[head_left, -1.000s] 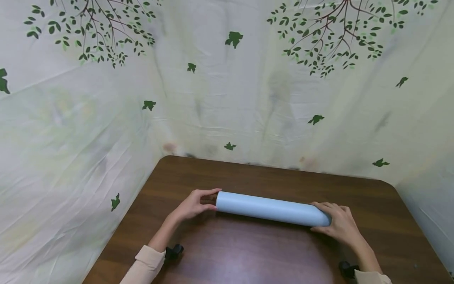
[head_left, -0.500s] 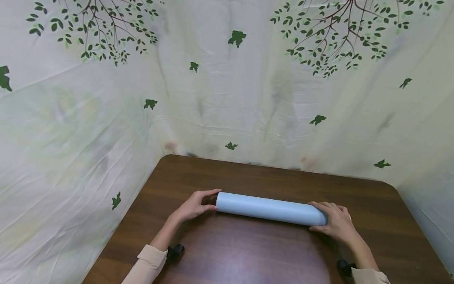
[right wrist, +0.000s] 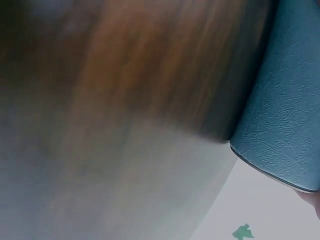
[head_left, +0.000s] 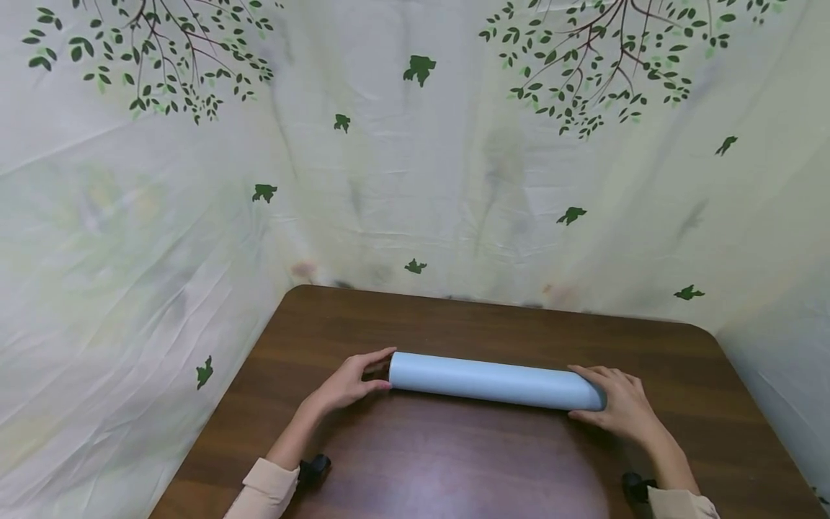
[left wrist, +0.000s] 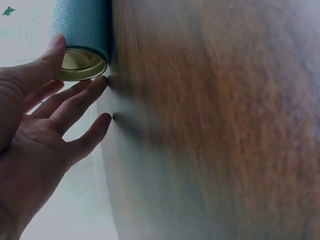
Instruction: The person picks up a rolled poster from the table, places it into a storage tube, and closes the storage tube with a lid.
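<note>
A long light blue tube (head_left: 493, 378) lies crosswise on the brown wooden table (head_left: 467, 461). Seen from the left wrist, the tube (left wrist: 82, 22) has a textured surface and a recessed gold metal end (left wrist: 82, 62). My left hand (head_left: 346, 382) holds its left end, with the thumb and index fingertips at opposite sides of the rim; the lower fingers (left wrist: 85, 140) are spread apart. At the other end, my right hand (head_left: 619, 405) grips the tube, thumb on the near side and fingers over the far side. In the right wrist view most of that hand is out of frame.
Behind the table hangs a pale cloth backdrop (head_left: 447, 180) printed with leaves and branches, which also runs along the left side. A black strap device (head_left: 314, 468) sits at the left wrist, another black device (head_left: 638, 488) at the right.
Both hands stay at the tube's ends. Since half a second ago, the right hand has shifted slightly outward to the right. The head view has moved a little.
</note>
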A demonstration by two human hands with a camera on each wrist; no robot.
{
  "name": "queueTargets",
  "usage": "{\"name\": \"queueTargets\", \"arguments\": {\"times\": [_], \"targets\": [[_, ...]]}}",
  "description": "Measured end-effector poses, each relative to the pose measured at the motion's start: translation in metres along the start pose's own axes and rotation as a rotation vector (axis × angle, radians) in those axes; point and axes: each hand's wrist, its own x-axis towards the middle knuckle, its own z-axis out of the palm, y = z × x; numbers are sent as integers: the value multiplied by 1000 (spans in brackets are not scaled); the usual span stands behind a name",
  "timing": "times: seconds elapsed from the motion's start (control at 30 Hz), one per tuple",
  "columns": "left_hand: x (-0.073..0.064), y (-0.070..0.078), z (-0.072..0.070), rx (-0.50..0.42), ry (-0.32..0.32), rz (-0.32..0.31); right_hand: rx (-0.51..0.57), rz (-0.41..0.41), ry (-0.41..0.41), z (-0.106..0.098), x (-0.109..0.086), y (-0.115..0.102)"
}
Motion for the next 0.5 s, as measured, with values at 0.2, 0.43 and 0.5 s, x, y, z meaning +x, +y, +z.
{"name": "queueTargets", "arguments": {"times": [0.2,0.43,0.5], "targets": [[-4,-1,-1,55,-2,14,20,23,5,-5,0,-4],[-19,4,-4,246,57,-14,85,129,22,-24,-14,-2],[-24,7,-5,326,131,-9,99,155,35,-28,-21,2]]}}
